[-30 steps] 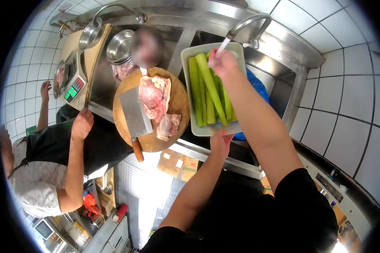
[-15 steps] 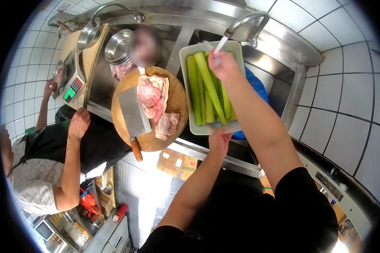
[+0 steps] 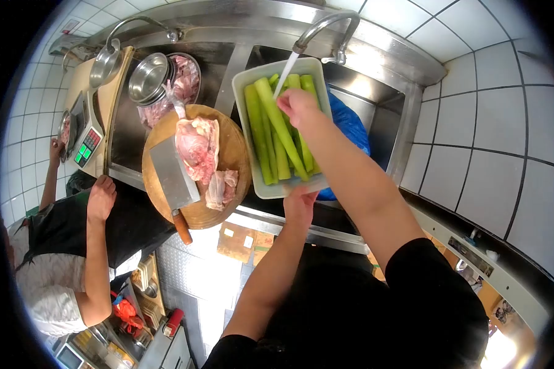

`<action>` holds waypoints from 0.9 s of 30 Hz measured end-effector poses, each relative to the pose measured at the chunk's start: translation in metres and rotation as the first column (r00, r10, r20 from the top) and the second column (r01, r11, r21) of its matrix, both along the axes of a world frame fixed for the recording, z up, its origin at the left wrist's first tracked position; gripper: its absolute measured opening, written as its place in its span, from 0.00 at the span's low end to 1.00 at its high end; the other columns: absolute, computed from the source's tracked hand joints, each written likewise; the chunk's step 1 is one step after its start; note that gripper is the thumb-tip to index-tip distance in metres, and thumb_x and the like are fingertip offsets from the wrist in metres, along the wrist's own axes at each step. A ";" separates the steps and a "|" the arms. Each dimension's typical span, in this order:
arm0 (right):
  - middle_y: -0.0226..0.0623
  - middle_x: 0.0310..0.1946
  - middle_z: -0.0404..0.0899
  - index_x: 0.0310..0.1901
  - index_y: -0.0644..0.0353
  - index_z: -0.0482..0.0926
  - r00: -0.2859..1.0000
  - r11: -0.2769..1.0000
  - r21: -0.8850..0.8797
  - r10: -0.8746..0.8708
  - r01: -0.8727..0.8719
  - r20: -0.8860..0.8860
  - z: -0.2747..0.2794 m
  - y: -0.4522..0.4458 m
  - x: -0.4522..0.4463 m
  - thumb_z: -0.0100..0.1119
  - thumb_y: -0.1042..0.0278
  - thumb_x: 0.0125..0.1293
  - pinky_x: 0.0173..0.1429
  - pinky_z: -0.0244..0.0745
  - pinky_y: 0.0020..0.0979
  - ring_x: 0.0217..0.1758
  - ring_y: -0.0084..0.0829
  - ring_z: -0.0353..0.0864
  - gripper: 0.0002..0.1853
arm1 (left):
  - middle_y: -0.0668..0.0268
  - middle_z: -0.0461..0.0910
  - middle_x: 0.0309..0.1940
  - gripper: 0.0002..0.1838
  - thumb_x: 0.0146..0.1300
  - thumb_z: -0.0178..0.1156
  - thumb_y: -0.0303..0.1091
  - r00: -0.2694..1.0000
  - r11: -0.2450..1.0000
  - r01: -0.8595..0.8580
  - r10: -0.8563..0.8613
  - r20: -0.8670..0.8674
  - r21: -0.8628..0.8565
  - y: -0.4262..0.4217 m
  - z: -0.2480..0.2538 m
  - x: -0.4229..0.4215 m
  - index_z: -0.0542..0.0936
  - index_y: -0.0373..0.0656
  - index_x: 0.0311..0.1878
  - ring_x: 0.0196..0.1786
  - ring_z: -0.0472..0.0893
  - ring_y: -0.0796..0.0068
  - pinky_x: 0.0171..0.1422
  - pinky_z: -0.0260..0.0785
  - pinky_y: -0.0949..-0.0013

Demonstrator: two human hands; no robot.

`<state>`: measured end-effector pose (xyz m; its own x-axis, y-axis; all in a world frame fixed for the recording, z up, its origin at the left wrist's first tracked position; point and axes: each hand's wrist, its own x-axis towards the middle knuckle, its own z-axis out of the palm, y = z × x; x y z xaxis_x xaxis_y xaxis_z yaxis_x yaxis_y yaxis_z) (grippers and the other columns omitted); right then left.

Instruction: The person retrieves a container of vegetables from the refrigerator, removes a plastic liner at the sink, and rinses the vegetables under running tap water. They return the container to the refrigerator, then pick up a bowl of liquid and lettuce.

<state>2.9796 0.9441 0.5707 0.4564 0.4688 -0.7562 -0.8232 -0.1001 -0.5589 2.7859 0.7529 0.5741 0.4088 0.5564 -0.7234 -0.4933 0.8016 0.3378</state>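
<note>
A pale plastic tub (image 3: 243,132) sits over the sink, holding several long peeled green stalks (image 3: 277,138). My left hand (image 3: 300,206) grips the tub's near edge from below, its fingers partly hidden under the rim. Over the far part of the stalks is my right hand (image 3: 298,106), fingers curled together beside the water stream (image 3: 285,75); whether they pinch anything is hidden. The water runs from the curved faucet (image 3: 326,23) onto the stalks.
To the left, a round chopping board (image 3: 237,157) bears a cleaver (image 3: 173,173) and raw poultry pieces (image 3: 197,144). Metal bowls (image 3: 149,79) stand behind it. A co-worker's hand (image 3: 101,198) is near a digital scale (image 3: 89,144). A blue plastic bag (image 3: 349,126) lies right of the tub.
The whole view has shifted, so the sink scene sits further left. My right hand has come nearer to me within the tub, from its far corner. My left hand stays at the near rim.
</note>
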 end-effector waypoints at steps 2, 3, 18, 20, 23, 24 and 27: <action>0.38 0.36 0.78 0.44 0.64 0.79 0.984 0.994 -0.015 0.112 -0.111 0.135 0.003 -0.013 -0.007 0.60 0.79 0.64 0.41 0.85 0.31 0.37 0.35 0.82 0.07 | 0.54 0.78 0.60 0.25 0.58 0.52 0.21 1.000 1.000 0.002 -0.002 0.010 0.005 0.001 0.005 0.001 0.71 0.33 0.62 0.63 0.80 0.54 0.69 0.76 0.51; 0.40 0.37 0.79 0.45 0.64 0.79 0.959 0.986 -0.020 0.166 -0.166 0.229 0.008 -0.021 -0.011 0.61 0.78 0.63 0.42 0.85 0.33 0.38 0.35 0.82 0.08 | 0.54 0.77 0.60 0.25 0.58 0.52 0.21 1.000 1.000 0.006 -0.006 0.014 -0.009 0.001 0.005 0.000 0.71 0.33 0.62 0.64 0.79 0.54 0.69 0.76 0.51; 0.60 0.58 0.78 0.65 0.61 0.73 0.078 0.770 -0.613 0.632 -0.179 0.771 0.014 -0.142 0.020 0.58 0.65 0.66 0.64 0.73 0.50 0.62 0.59 0.76 0.26 | 0.55 0.76 0.61 0.28 0.59 0.53 0.21 1.000 1.000 0.025 -0.025 0.016 -0.005 0.003 0.003 0.000 0.69 0.36 0.65 0.66 0.78 0.54 0.71 0.74 0.51; 0.59 0.54 0.80 0.65 0.55 0.75 0.240 0.796 -0.524 0.596 -0.305 0.766 0.031 -0.142 0.016 0.53 0.63 0.70 0.61 0.75 0.51 0.58 0.59 0.78 0.23 | 0.55 0.77 0.61 0.27 0.59 0.53 0.21 0.999 0.999 0.039 -0.039 0.013 0.010 0.003 0.008 0.002 0.69 0.36 0.65 0.65 0.78 0.54 0.70 0.75 0.51; 0.57 0.50 0.82 0.63 0.49 0.77 0.205 0.803 -0.539 0.589 -0.254 0.782 0.031 -0.139 0.015 0.47 0.64 0.72 0.59 0.75 0.52 0.54 0.59 0.80 0.20 | 0.54 0.77 0.61 0.27 0.59 0.53 0.22 0.998 0.998 0.016 -0.021 0.060 0.067 0.003 0.007 0.005 0.69 0.35 0.65 0.64 0.79 0.54 0.69 0.75 0.51; 0.57 0.50 0.82 0.62 0.50 0.77 0.200 0.798 -0.547 0.596 -0.252 0.778 0.030 -0.138 0.016 0.47 0.64 0.72 0.59 0.75 0.52 0.54 0.59 0.80 0.19 | 0.54 0.77 0.61 0.27 0.59 0.53 0.22 0.999 0.998 0.022 -0.024 0.040 0.060 0.003 0.005 0.005 0.70 0.35 0.65 0.64 0.79 0.53 0.69 0.75 0.50; 0.56 0.51 0.82 0.62 0.50 0.77 0.187 0.782 -0.572 0.618 -0.249 0.763 0.027 -0.139 0.020 0.46 0.66 0.72 0.58 0.75 0.53 0.54 0.59 0.80 0.20 | 0.54 0.77 0.61 0.26 0.59 0.53 0.22 1.000 0.998 0.028 -0.028 0.000 0.053 0.002 0.001 0.007 0.70 0.35 0.64 0.64 0.79 0.52 0.69 0.75 0.49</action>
